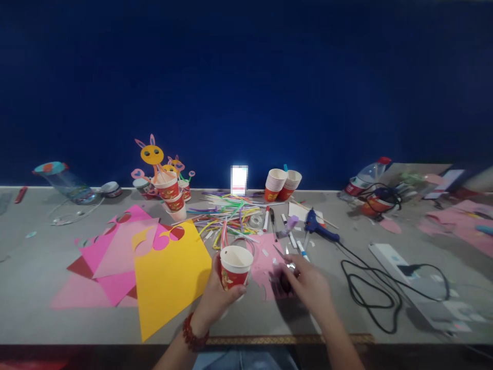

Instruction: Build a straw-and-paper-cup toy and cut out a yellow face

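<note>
My left hand [215, 295] is wrapped round a red and white paper cup [235, 277]. The cup stands upright with its mouth facing me, and a small dark spot shows inside near the rim. To the right, my right hand [310, 282] has its fingers closed on a pair of scissors [285, 280]. Their slim blades point away and to the left, apart from the cup; part of the handles is hidden by the fingers. Beneath the scissors lies a cut sheet of pink paper [265, 241].
Coloured pipe cleaners [231, 216] are heaped behind the cup. Yellow paper [169, 277] and pink sheets [127, 246] lie left. Decorated cups [167, 187] and stacked cups [275, 185] stand behind. Rightward are a blue glue gun [319, 226], its black cord [370, 308] and a power strip [408, 282].
</note>
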Action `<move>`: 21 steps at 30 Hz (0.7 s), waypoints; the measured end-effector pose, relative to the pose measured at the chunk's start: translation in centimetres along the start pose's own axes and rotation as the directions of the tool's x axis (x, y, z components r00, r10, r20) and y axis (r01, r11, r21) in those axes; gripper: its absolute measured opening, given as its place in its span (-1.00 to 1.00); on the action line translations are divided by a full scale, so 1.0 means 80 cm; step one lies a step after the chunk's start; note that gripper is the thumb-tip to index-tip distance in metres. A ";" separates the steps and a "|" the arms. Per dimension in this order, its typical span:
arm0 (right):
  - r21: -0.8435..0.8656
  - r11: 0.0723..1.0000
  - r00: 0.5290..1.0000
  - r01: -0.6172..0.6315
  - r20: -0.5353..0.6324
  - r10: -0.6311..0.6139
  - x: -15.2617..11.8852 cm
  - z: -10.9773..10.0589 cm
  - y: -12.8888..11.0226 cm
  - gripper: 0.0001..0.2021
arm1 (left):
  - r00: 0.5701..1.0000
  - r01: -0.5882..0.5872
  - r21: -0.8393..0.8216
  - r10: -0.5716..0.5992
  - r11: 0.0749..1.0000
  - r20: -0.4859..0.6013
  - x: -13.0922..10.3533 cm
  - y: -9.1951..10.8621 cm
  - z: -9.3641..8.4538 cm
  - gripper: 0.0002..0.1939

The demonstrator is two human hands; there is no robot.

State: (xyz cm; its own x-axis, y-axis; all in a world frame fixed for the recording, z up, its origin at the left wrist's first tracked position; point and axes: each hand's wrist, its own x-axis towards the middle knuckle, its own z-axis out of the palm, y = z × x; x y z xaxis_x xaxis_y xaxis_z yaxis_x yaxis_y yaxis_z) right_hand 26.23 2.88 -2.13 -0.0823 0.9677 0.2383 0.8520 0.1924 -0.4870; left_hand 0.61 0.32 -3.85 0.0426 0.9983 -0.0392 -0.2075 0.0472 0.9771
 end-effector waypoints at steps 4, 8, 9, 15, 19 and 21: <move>0.157 0.980 0.992 0.124 0.019 -0.128 -0.009 0.014 -0.034 -0.73 | 0.987 -0.158 0.099 0.153 0.982 0.057 -0.004 -0.004 -0.010 -0.15; 0.185 0.966 0.980 0.179 0.058 -0.193 -0.014 0.029 -0.050 -0.73 | 0.962 -0.273 0.228 0.270 0.935 0.044 -0.001 -0.011 -0.030 -0.17; 0.179 0.966 0.978 0.186 0.057 -0.199 -0.014 0.031 -0.050 -0.73 | 0.966 -0.251 0.201 0.259 0.947 -0.015 0.003 -0.012 -0.035 -0.18; 0.160 0.964 0.975 0.213 0.031 -0.221 0.000 0.027 -0.035 -0.75 | 0.927 -0.264 -0.262 0.169 0.928 -0.335 0.024 0.010 -0.052 -0.35; 0.207 0.965 0.979 0.160 0.094 -0.183 0.024 0.028 -0.049 -0.78 | 0.907 -0.359 -0.398 0.214 0.844 -0.363 0.019 0.017 -0.051 -0.34; 0.267 0.955 0.967 0.131 0.180 -0.183 0.044 0.038 -0.068 -0.81 | 0.915 -0.345 -0.407 0.207 0.846 -0.346 0.016 0.008 -0.053 -0.32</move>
State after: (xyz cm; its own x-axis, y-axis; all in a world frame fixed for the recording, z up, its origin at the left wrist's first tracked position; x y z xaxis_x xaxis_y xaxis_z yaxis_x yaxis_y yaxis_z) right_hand 19.77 5.74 -1.18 -0.3283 0.9295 0.1680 0.6646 0.3537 -0.6582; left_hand -3.58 1.75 -4.15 -0.3420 0.9350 0.0941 -0.5879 -0.2910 0.7548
